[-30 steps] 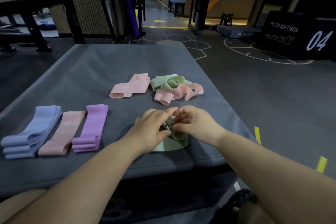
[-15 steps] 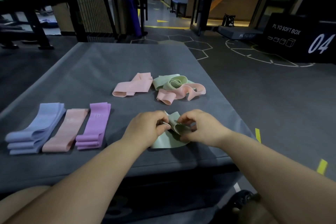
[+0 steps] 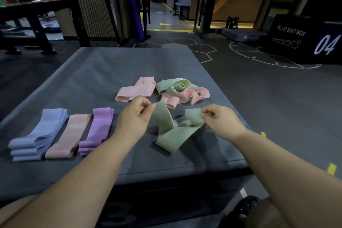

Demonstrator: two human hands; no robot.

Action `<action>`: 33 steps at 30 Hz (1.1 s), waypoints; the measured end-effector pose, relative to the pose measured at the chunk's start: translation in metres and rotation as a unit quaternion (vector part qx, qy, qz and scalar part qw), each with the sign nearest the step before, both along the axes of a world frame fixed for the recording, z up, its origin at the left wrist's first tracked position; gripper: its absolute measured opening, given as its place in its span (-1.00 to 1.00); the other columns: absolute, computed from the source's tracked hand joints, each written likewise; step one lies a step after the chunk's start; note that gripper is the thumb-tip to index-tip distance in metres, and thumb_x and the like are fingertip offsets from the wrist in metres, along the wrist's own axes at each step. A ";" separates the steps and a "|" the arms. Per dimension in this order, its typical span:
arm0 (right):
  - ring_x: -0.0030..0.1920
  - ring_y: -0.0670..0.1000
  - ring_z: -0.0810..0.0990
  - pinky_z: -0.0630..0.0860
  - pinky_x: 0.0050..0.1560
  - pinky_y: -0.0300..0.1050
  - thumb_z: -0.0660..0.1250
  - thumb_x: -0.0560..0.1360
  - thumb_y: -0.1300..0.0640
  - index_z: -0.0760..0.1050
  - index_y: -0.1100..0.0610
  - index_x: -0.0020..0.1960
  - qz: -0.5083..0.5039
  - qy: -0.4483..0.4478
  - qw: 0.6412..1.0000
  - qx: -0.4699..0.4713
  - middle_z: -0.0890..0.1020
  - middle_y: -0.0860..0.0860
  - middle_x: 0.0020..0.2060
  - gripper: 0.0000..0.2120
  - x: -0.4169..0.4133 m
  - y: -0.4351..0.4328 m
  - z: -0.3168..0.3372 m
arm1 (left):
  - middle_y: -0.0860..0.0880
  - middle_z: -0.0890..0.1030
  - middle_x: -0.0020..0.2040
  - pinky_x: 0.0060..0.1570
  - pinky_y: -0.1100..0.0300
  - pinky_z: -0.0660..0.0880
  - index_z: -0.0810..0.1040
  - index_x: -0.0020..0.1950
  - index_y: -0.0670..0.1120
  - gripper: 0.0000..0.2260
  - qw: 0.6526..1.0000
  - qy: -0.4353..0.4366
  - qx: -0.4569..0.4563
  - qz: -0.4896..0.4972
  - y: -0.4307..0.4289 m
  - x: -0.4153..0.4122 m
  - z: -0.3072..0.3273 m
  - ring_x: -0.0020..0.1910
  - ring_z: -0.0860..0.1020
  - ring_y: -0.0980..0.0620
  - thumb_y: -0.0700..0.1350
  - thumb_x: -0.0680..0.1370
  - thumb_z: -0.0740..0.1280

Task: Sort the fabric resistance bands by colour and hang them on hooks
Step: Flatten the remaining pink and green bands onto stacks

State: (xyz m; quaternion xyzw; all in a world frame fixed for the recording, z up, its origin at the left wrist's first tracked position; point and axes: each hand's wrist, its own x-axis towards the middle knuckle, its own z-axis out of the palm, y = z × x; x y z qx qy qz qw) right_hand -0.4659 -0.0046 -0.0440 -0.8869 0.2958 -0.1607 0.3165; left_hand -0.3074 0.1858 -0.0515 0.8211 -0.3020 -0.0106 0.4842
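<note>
A twisted green fabric band [image 3: 173, 135] hangs between my hands above the grey padded box top [image 3: 103, 72]. My left hand [image 3: 136, 116] pinches one end of it and my right hand [image 3: 220, 120] pinches the other; its lower fold touches the box. At the left lie three flat sorted piles: blue bands [image 3: 38, 135], a pink band [image 3: 69, 137] and purple bands [image 3: 97, 131]. Farther back lie a loose pink band [image 3: 136, 89] and a tangle of green [image 3: 174, 86] and pink bands [image 3: 187, 97]. No hooks are in view.
The box's front edge [image 3: 166, 174] is close below my forearms. A black plyo soft box marked 04 [image 3: 305, 40] stands on the floor at the right. A wire cage wall [image 3: 92, 5] and a dark bench [image 3: 27, 24] stand behind at the left.
My hands have moved apart and lifted, pulling the bunched green band open from a small wad into a stretched, twisted loop.
</note>
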 end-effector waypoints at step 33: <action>-0.16 -0.08 0.67 0.56 -0.10 -0.23 0.27 0.48 0.36 0.70 0.03 -0.09 -0.033 -0.086 0.981 0.171 0.73 -0.07 -0.20 -0.69 -0.001 -0.020 0.000 | 0.01 0.58 -0.19 -0.11 0.07 0.57 0.42 -0.15 -0.01 -0.88 0.988 0.147 -0.032 -0.024 0.011 0.001 0.005 -0.28 0.65 0.03 -0.12 0.57 0.30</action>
